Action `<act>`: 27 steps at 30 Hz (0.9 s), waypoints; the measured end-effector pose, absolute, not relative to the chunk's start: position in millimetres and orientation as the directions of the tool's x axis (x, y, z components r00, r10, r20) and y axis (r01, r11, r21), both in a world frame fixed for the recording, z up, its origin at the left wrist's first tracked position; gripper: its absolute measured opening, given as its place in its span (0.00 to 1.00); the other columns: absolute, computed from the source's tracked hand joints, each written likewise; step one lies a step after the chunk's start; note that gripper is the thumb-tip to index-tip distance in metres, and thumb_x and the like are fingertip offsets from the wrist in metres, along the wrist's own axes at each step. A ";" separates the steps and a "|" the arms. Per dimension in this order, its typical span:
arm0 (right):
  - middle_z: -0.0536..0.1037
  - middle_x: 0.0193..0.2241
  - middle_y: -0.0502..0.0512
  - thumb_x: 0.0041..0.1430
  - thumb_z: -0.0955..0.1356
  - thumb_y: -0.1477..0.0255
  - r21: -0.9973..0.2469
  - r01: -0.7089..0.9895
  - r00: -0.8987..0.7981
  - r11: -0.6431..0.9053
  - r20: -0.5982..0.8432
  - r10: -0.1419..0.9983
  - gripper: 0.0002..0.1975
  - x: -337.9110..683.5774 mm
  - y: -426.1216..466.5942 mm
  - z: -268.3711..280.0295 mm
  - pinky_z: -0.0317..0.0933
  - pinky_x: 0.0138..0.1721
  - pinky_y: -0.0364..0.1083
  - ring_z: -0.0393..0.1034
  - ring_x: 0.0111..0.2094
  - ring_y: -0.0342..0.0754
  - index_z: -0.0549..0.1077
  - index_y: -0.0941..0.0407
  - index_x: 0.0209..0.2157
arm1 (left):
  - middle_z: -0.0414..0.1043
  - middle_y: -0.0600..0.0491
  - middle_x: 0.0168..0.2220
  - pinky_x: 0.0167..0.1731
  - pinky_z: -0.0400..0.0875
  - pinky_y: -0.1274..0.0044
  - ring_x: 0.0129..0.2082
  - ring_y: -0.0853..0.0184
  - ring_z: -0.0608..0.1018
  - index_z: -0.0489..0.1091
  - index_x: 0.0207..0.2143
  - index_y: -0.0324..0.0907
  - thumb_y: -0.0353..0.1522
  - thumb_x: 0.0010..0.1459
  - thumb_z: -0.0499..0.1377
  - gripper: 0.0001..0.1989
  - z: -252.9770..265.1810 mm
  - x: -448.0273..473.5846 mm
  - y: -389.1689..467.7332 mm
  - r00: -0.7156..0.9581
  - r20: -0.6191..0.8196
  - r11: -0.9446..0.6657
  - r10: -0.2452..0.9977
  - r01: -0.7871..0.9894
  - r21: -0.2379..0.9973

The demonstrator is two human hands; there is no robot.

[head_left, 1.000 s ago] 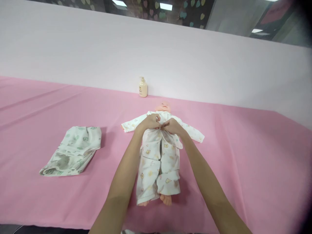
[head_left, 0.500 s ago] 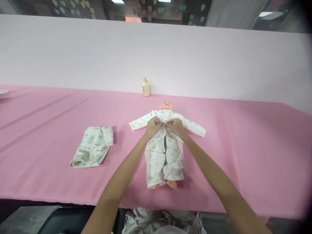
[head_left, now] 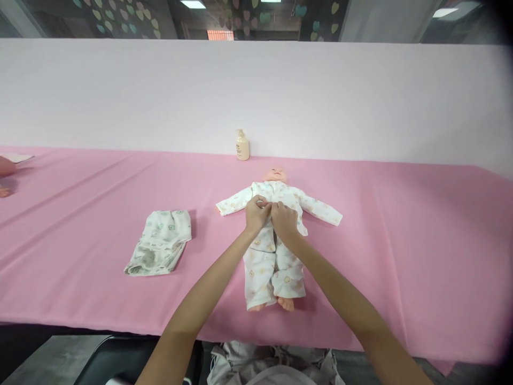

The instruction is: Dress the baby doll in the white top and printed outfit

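A baby doll (head_left: 276, 175) lies on its back with its head away from me. It wears a white patterned baby outfit (head_left: 256, 272), sleeves spread to both sides and feet showing below the legs. Over the doll's belly, my left hand (head_left: 257, 213) pinches the front of the outfit. My right hand (head_left: 284, 219) is closed on the cloth right beside it, fingertips nearly meeting the left ones. The exact bit of cloth between the fingers is hidden. Below my hands, the front parts in a dark gap between the legs.
To the left lies a folded white cloth with green print (head_left: 162, 240). A cream pump bottle (head_left: 242, 145) stands at the back against the white wall (head_left: 160, 96). Part of another doll (head_left: 6, 167) shows at the far left. Pink cloth (head_left: 80, 230) covers the table; a black chair (head_left: 120, 358) is below.
My right hand has turned, knuckles now upward, and drawn close against the left at the doll's belly. The view has shifted slightly, bringing the far-left doll into sight.
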State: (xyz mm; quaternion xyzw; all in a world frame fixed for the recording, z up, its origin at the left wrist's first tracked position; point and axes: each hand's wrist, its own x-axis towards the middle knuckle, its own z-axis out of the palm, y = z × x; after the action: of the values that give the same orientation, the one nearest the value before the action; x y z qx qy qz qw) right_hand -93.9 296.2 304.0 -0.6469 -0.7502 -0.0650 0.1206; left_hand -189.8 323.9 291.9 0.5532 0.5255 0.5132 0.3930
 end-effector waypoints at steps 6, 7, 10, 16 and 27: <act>0.72 0.34 0.60 0.61 0.56 0.82 -0.064 0.989 -0.110 0.130 0.244 0.964 0.13 -91.3 299.6 305.3 0.48 0.25 0.45 0.69 0.31 0.48 0.69 0.60 0.36 | 0.66 0.60 0.17 0.21 0.58 0.81 0.18 0.74 0.66 0.62 0.23 0.41 0.33 0.46 0.59 0.08 296.8 -197.8 328.3 -0.016 0.222 -0.206 0.975 0.311 0.928; 0.72 0.34 0.59 0.62 0.56 0.81 -0.077 0.990 -0.099 0.121 0.241 0.966 0.13 -89.1 301.3 305.4 0.48 0.25 0.45 0.69 0.31 0.49 0.69 0.60 0.36 | 0.65 0.60 0.16 0.21 0.57 0.81 0.17 0.74 0.66 0.61 0.22 0.41 0.33 0.46 0.60 0.09 296.4 -198.6 330.9 -0.014 0.217 -0.202 0.976 0.318 0.927; 0.73 0.33 0.57 0.63 0.56 0.78 -0.138 0.986 -0.068 0.099 0.216 0.974 0.12 -81.1 306.6 305.9 0.48 0.26 0.46 0.69 0.31 0.49 0.69 0.58 0.36 | 0.63 0.61 0.16 0.19 0.54 0.82 0.16 0.76 0.62 0.58 0.22 0.42 0.33 0.44 0.62 0.12 293.9 -200.9 339.1 0.004 0.163 -0.158 0.987 0.273 0.949; 0.74 0.36 0.54 0.66 0.56 0.72 -0.264 0.959 -0.044 0.099 0.208 0.977 0.11 -72.5 310.4 301.4 0.48 0.28 0.45 0.68 0.34 0.49 0.68 0.56 0.37 | 0.62 0.63 0.16 0.16 0.50 0.83 0.13 0.79 0.57 0.57 0.23 0.42 0.33 0.41 0.63 0.15 291.4 -203.2 345.5 0.044 0.068 -0.074 0.997 0.152 0.986; 0.75 0.33 0.53 0.62 0.60 0.72 -0.384 0.917 0.022 0.111 0.324 0.946 0.09 -72.9 311.3 299.1 0.50 0.30 0.44 0.68 0.33 0.48 0.72 0.56 0.36 | 0.52 0.64 0.12 0.15 0.50 0.82 0.13 0.77 0.58 0.46 0.20 0.44 0.32 0.41 0.61 0.20 294.8 -188.1 337.2 -0.032 0.091 -0.090 0.995 0.016 0.996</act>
State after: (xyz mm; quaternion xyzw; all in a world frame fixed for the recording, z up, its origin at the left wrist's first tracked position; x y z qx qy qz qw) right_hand -72.9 311.3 299.1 -0.6663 -0.6988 0.0279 0.2587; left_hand -188.1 337.2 294.8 0.5175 0.4884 0.5266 0.4652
